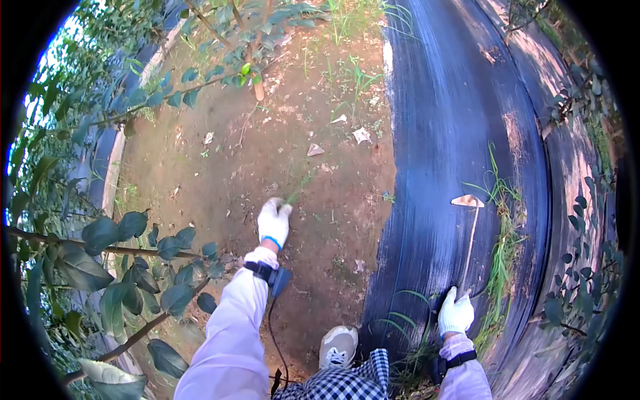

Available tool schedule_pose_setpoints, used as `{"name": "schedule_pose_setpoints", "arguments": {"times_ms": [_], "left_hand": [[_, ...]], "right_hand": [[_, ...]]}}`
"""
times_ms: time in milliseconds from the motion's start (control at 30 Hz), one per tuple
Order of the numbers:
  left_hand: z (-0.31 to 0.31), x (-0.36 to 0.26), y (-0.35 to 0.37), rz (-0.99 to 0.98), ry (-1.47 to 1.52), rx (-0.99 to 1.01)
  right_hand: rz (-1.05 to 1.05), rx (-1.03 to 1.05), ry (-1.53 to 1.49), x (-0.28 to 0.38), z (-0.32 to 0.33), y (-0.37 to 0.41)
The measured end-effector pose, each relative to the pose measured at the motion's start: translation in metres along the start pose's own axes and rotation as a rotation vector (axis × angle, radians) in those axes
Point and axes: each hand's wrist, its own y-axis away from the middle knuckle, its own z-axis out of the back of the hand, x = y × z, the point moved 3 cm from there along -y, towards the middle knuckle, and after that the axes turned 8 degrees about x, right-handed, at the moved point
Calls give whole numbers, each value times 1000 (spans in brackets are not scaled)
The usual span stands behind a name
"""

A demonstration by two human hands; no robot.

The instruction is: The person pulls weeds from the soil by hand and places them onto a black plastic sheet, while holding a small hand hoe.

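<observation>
My left hand [274, 223], in a white glove with a blue cuff, reaches out low over the bare soil. Its fingers are closed around a thin green weed [301, 188], whose blurred blades stick out past the fingertips. On the right, my gloved right hand [456, 312] grips the end of a small hand hoe [467, 201]. The hoe's thin handle runs forward from my fist, and its pale triangular blade lies over the black ground sheet [440, 120], beside a strip of grass [501, 253].
Leafy branches [140, 253] reach in from the left, close to my left arm. Dry leaf scraps [362, 136] and grass tufts [360, 80] dot the soil [220, 173] ahead. My shoe [338, 347] stands at the sheet's edge. A dark cable [272, 327] hangs from my left wrist.
</observation>
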Motion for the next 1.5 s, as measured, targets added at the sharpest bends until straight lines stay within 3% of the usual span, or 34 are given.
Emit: {"name": "schedule_pose_setpoints", "arguments": {"times_ms": [100,167,233,333,433,500,533,633,700,733,800,833,900,933,967,1000,1033,1067,1133,1233,1267,1400,1467,1500], "left_hand": [[-7,-39,20,-141,-290,96],[-28,-37,10,-266,-350,53],[-34,-35,3,-224,-390,102],[-19,-22,11,-251,-25,13],[-27,-31,26,-234,-207,168],[-31,-53,35,-377,-387,149],[-34,-58,31,-322,-435,214],[-54,-60,23,-267,-428,267],[-71,-95,40,-222,-117,213],[-77,-132,59,-299,-74,307],[-66,-220,118,-435,301,971],[-80,-229,138,-598,456,1080],[-79,-227,129,-573,355,987],[-86,-205,112,-496,342,852],[-92,-177,91,-540,83,543],[-87,-151,74,-509,5,318],[-70,-140,58,-413,-17,259],[-62,-121,43,-458,-152,142],[-50,-98,27,-317,-267,71],[-65,-71,3,-415,-347,221],[-68,-70,-3,-419,-321,208],[-71,-91,-31,-364,-16,88],[-86,-92,-48,-433,-87,38],[-107,-69,-65,-441,-141,89]], "right_hand": [[-35,17,8,5,6,3],[-31,3,10,4,3,3],[-24,12,4,3,7,4],[-10,60,-77,2,14,4],[28,17,-160,-5,24,7],[14,55,-122,-12,35,3],[33,36,-117,-16,44,1],[52,-54,-123,-23,78,-8],[28,-131,-179,-25,104,-11],[45,-204,-240,-34,108,-17],[63,-227,-338,-40,128,-19],[77,-237,-352,-48,135,-23],[162,-374,-393,-81,136,-37],[120,-339,-334,-82,147,-31],[78,-303,-279,-83,160,-25],[56,-281,-283,-88,165,-22],[49,-265,-273,-96,164,-21],[44,-251,-262,-105,164,-21],[22,-249,-238,-109,165,-19],[44,-391,-71,-108,161,-22],[-28,-222,-87,-87,177,-19],[-22,-257,-5,-54,209,-15],[18,-314,135,-50,224,-18],[-23,-211,79,-38,242,-15]]}}
